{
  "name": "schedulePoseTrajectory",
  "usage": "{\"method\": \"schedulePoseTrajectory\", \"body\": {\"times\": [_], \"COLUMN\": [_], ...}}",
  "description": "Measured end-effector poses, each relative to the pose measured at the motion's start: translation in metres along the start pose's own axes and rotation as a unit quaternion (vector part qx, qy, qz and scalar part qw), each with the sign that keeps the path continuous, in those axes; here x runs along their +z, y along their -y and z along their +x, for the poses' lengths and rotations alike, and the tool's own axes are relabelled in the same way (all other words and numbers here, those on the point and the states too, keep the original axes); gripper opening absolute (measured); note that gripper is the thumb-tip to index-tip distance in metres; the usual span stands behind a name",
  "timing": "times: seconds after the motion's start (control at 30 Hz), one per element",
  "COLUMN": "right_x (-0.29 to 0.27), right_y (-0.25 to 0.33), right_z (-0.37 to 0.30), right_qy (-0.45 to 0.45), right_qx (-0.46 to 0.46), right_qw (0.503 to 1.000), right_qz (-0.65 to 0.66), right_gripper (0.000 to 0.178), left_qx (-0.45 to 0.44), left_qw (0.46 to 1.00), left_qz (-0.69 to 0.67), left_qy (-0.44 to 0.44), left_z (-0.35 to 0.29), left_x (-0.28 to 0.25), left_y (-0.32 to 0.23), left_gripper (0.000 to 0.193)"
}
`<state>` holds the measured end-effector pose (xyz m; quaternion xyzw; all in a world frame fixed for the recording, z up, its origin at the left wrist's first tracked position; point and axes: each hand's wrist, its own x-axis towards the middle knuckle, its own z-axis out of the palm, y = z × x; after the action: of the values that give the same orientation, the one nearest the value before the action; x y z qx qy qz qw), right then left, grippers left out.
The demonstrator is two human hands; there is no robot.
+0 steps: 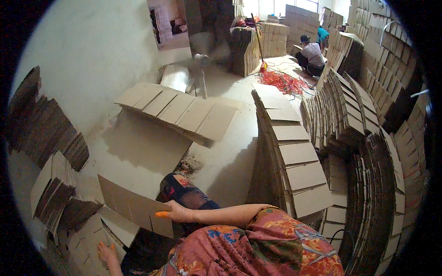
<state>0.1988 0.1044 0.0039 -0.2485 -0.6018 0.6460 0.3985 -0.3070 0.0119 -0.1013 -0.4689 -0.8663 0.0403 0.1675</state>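
**Q:** Where is the sheet (133,202) standing, and how is it being held?

**A:** The sheet is slanting on edge between the stack (54,186) at its left and the leg (195,198) at its right end. The right hand (179,213) is closing on that end, an orange-tipped digit lying over the near face. The end hold is probably steadying the sheet while leaving its slots uncovered.

**Q:** What is the left hand (108,254) doing?

**A:** It is resting on the cards (83,250), below the sheet's left part, fingers slightly apart. Whether it is pinching a card cannot be told. The cards are lying near the sheet, presumably for short reach.

**Q:** Which edges are limiting movement?

**A:** The leg is crowding the sheet's right end, and the stack is bounding its left. Beyond the sheet, the panel (179,112) is presenting a long near edge. Well right of the sheet, the row (301,168) is forming a barrier; the floor (225,161) is showing between panel and row, offering likely room.
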Motion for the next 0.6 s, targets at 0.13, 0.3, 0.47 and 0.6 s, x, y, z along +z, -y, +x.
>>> {"method": "schedulePoseTrajectory", "body": {"times": [0.13,0.3,0.47,0.6], "right_x": [0.0,0.002,-0.006,-0.009], "right_y": [-0.001,0.0,0.023,0.056], "right_z": [-0.003,-0.003,-0.015,-0.028], "right_qy": [-0.006,0.019,-0.048,-0.105], "right_qx": [-0.024,-0.029,0.029,-0.008], "right_qw": [0.999,0.997,0.986,0.987], "right_qz": [0.036,-0.075,-0.154,-0.125], "right_gripper": [0.027,0.03,0.02,0.019], "left_qx": [0.03,-0.031,0.008,0.022], "left_qw": [0.997,0.988,0.994,0.985], "left_qz": [0.044,-0.118,-0.013,-0.159], "left_qy": [0.056,0.096,0.113,0.061], "left_z": [0.007,0.004,0.012,0.009], "left_x": [-0.013,-0.05,-0.158,-0.227], "left_y": [-0.008,-0.001,-0.036,-0.038], "left_gripper": [0.061,0.036,0.025,0.021]}}
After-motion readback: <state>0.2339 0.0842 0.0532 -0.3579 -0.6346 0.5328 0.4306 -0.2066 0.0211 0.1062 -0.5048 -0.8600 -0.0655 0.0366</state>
